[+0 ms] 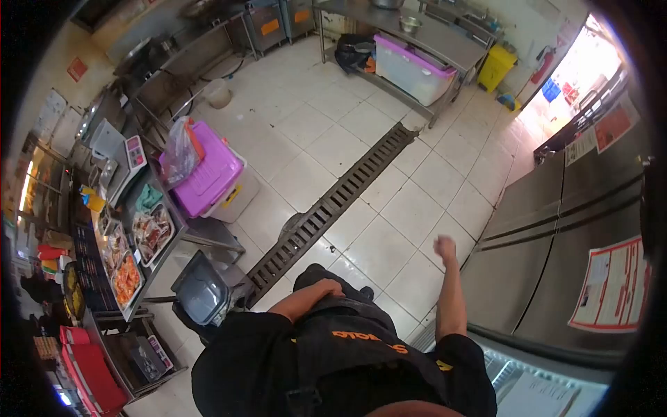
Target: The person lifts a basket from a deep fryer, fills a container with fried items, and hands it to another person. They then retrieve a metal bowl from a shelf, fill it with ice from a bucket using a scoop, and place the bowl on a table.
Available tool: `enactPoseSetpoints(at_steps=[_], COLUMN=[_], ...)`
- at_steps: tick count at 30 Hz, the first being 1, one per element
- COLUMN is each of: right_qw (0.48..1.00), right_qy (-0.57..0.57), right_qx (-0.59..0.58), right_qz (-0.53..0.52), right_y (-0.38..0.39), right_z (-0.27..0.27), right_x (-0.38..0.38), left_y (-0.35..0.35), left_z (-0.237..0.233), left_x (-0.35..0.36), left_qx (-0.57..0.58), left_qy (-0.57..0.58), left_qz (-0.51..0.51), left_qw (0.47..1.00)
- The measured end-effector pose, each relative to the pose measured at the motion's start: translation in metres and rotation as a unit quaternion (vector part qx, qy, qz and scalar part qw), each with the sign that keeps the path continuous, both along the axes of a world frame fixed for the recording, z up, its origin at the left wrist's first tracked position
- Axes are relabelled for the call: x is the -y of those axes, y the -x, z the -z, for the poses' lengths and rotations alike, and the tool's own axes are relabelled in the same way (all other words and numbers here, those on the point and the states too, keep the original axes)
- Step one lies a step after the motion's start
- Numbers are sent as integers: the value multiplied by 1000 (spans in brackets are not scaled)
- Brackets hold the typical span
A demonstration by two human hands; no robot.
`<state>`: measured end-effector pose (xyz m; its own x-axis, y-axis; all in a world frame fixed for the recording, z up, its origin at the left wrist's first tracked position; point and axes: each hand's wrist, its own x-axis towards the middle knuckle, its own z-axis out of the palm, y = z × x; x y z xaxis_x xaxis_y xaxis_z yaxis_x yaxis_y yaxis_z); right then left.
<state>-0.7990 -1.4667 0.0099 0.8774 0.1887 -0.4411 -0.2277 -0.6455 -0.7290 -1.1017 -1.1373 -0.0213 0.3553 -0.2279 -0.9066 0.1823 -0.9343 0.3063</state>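
My left hand [328, 288] is in front of the dark apron [358, 330] at waist height, its fingers curled in; whatever they may hold is hidden. Out to the right, over the white floor tiles [389, 240], my right hand [445, 248] is closed in a loose fist with nothing visible in it. The steel fridge doors [517, 278] are the nearest large thing to it. One dark shoe [366, 292] shows below the apron.
A slotted drain [340, 201] crosses the floor diagonally. On the left are a grey bin [200, 288], a purple-lidded box [212, 167] and a steel table with food trays [153, 233]. Ahead, a steel table [445, 45] stands over another box [413, 73]; a doorway is at right.
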Motion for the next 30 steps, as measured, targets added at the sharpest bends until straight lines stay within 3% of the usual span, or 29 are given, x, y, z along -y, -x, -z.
enactPoseSetpoints(at_steps=[2,3,4,6,11,14,15,16,20,22,23,27,30], right_qw=[961,963,963,970,979,915,897,916,943,926,923,925,940], right_qy=[-221,-231,-241,-217,-110,-57,-48,-29,-88,-73,-67,-53,-41], right_qx=[-69,-83,-94,-107,-139,-316,-352,-345,-288,-336,-347,-360,-334], right_qz=[151,114,77,29,97,244,264,202,146,155,154,111,58], right_y=[-34,-58,-84,-136,-211,-194,-179,-160,-118,-146,-166,-288,-409], right_z=[-98,-103,-109,-114,-14,73,81,63,45,45,49,81,106], right_x=[-78,-99,-120,-150,-170,-123,-118,-128,-179,-214,-234,-328,-406], left_y=[-43,-74,-89,-144,-295,-369,-384,-394,-442,-473,-490,-539,-620], left_z=[-11,-15,45,50,66,77,91,97,114,127,116,69,54], left_x=[-7,-17,-34,-60,-165,-241,-266,-283,-348,-379,-400,-487,-570], left_qx=[-36,-45,-64,-83,-168,-186,-179,-165,-102,-174,-157,66,-160], left_qy=[-36,-57,-70,-56,11,36,41,53,85,72,68,21,120], left_qz=[110,162,133,140,88,39,22,6,-52,-121,-126,-170,-159], left_qw=[993,984,987,985,982,981,983,985,990,975,977,983,967])
